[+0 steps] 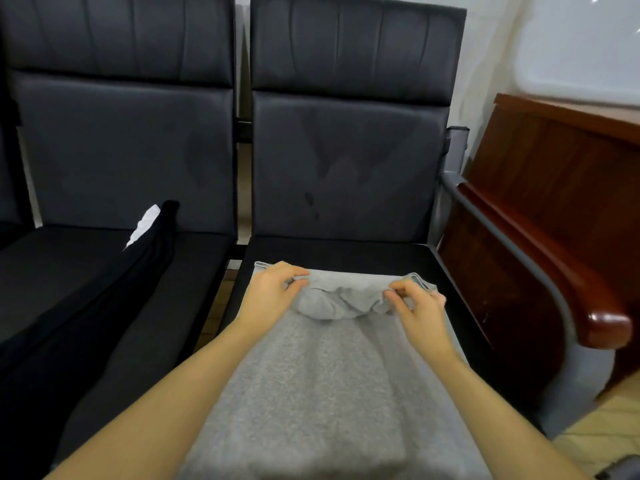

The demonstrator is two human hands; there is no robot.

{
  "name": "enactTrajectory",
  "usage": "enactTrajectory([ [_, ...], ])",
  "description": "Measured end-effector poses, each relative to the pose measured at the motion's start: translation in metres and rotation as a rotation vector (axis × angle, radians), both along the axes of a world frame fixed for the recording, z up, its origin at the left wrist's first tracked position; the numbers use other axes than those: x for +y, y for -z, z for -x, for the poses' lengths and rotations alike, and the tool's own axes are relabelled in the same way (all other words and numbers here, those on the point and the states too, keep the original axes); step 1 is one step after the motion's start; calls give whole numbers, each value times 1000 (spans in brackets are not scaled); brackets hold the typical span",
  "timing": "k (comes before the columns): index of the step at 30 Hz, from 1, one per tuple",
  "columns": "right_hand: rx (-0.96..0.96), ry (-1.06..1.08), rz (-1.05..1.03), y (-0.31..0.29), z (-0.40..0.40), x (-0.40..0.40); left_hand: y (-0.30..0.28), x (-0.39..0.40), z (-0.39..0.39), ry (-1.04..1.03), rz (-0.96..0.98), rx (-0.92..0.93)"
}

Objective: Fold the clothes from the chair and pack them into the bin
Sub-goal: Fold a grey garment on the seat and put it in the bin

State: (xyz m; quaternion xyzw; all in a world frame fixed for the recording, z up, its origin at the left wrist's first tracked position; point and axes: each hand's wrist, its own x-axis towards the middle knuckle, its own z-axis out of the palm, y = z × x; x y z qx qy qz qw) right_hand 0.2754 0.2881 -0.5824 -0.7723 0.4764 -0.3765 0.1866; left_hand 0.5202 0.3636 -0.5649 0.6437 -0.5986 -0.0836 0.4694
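Note:
A grey garment [311, 382] lies spread along the seat of the right black chair [346, 161], reaching from the seat's back toward me. Its far end is bunched into a fold. My left hand [273, 289] pinches that bunched edge on the left side. My right hand [415, 306] pinches the same edge on the right side, fingers curled round the cloth. A black garment [104, 296] with a white patch [143, 225] lies draped across the seat of the left black chair [121, 150]. No bin is in view.
A dark wooden cabinet [554, 209] stands right of the chairs. The right chair's grey armrest with a wooden cap [602, 327] juts out beside my right hand. Pale floor [606, 424] shows at the lower right.

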Motion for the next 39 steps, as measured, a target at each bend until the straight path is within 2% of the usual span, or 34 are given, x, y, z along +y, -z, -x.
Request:
enactTrajectory([
  [3,85,-30,53,-22,19,13,-12,12,6,112,29,-143],
  [6,224,-91,50,-29,37,28,-18,31,13,188,-132,-174],
  [9,361,-90,-10,-15,50,40,-10,49,20,202,-307,-328],
  [15,341,-26,28,0,46,40,7,47,22,67,-309,-466],
  [18,395,9,-11,0,35,19,6,26,13,20,-291,-501],
  [22,360,19,-31,4,20,-15,13,-10,-6,8,-317,-559],
  [26,324,131,-82,15,16,-51,24,-43,-21,-19,-338,-578],
  [34,399,400,-109,46,27,-109,57,-97,-26,-38,-607,-551],
  [37,345,415,-148,53,31,-121,73,-106,-25,-93,-733,-525],
  [39,339,397,-137,53,34,-128,75,-109,-25,-115,-742,-547],
])
